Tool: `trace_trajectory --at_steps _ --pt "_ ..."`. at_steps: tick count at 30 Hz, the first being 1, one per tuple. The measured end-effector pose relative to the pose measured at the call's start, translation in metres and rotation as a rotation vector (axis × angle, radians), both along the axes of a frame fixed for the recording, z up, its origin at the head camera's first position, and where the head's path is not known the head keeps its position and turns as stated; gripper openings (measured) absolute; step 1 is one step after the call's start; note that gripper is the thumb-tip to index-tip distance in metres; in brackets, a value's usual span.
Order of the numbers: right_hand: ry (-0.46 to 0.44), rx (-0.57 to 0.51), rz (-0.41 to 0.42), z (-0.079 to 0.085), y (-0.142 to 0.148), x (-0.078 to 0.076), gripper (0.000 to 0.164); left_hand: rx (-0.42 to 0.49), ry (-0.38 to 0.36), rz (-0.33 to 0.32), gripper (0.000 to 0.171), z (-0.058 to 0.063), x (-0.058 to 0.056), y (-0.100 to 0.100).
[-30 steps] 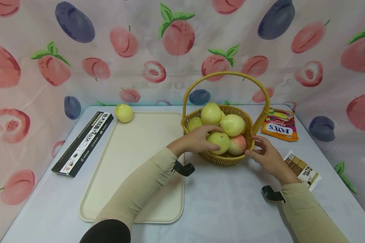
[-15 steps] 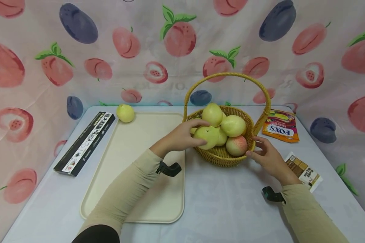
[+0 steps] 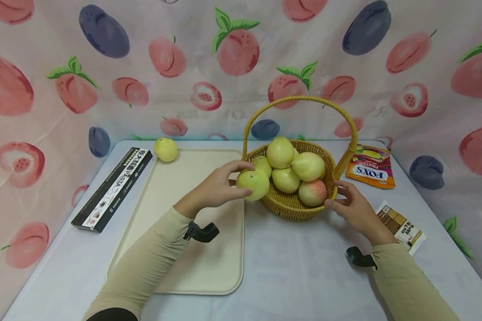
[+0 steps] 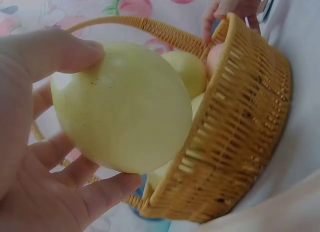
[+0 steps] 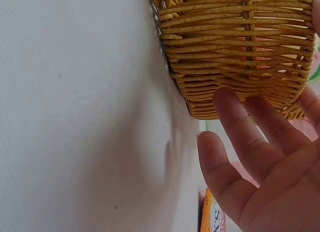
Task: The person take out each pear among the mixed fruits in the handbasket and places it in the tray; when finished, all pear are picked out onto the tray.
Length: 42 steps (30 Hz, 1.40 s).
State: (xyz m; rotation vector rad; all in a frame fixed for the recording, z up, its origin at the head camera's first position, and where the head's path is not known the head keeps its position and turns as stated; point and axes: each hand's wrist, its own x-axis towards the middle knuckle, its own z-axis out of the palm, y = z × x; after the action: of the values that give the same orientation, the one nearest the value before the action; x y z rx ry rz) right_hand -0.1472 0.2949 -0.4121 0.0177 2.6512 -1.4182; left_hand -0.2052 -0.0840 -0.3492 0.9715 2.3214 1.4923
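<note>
My left hand [image 3: 212,187] holds a round yellow-green pear [image 3: 253,183] between thumb and fingers, at the left rim of the wicker basket [image 3: 291,211]. The left wrist view shows this pear [image 4: 122,109] large, the thumb on one side and fingertips on the other. Several more pears [image 3: 280,152] and a pink-blushed peach [image 3: 312,192] lie in the basket. My right hand [image 3: 355,211] grips the basket's right rim near the handle base. In the right wrist view, fingers [image 5: 240,122] reach along the woven side; most of the thumb is out of frame.
A cream tray [image 3: 221,249] lies left of the basket, with one pear [image 3: 166,149] at its far left corner. Beside it is a black pasta box [image 3: 111,191]. On the right are an orange FOX'S candy bag [image 3: 370,167] and a brown-and-white packet [image 3: 400,226].
My left hand has lifted the pear from among the fruit and carried it left to the basket's rim. The right hand has stayed at the basket's right side.
</note>
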Motion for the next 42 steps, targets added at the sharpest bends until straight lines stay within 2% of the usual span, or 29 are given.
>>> trace_trajectory --at_steps 9,18,25,34,38,42 --pt "-0.010 -0.006 -0.006 -0.001 0.001 0.000 0.083 0.001 -0.009 0.088 0.050 -0.003 -0.006 -0.024" --pt "-0.007 -0.004 0.005 -0.003 0.001 -0.001 0.081 -0.056 -0.035 0.159 0.049 -0.015 -0.013 -0.048" --pt "-0.009 -0.010 0.007 -0.002 0.000 -0.002 0.082 -0.100 -0.040 0.274 0.048 -0.025 -0.024 -0.061" --pt "-0.002 -0.015 0.019 -0.001 0.002 -0.002 0.080 -0.112 -0.113 0.373 0.049 -0.036 -0.045 -0.074" --pt "0.001 -0.021 0.022 0.000 0.002 -0.001 0.080 -0.074 -0.141 0.442 0.052 -0.040 -0.053 -0.076" --pt "-0.002 -0.025 0.021 0.000 0.003 -0.002 0.081 -0.026 -0.134 0.507 0.052 -0.045 -0.061 -0.076"
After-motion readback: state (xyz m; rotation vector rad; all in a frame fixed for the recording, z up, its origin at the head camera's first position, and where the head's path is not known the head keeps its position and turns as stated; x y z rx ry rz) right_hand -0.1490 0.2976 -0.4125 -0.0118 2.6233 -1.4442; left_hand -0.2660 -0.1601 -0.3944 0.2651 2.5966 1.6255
